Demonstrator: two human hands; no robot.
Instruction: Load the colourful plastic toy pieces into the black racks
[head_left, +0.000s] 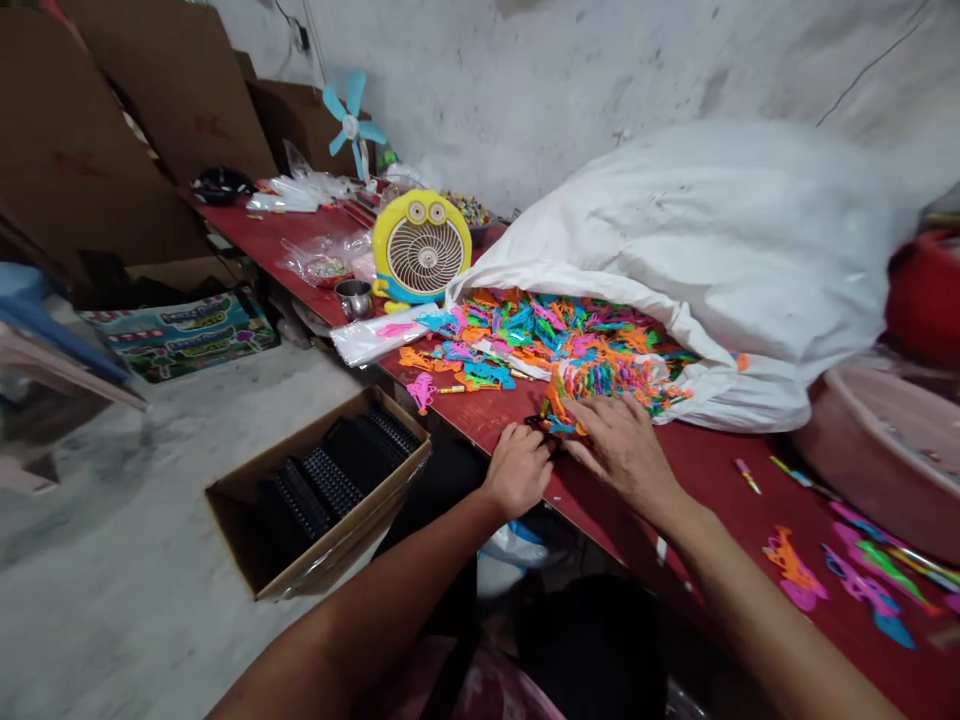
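Multicoloured plastic pieces (577, 345) spill from a white sack (675, 250); the right hand (622, 450) lies open on them, the left hand (517, 470) half-curled, its hold unclear.

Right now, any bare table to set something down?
Bare red tabletop lies right of the right hand, between the white sack and the loose plastic pieces. A narrow strip runs along the front edge left of the left hand. Crowded: the plastic pile at the sack's mouth.

The small dark piece (537, 422) is mostly hidden; the blurred red container (926, 298) is cut off at right.
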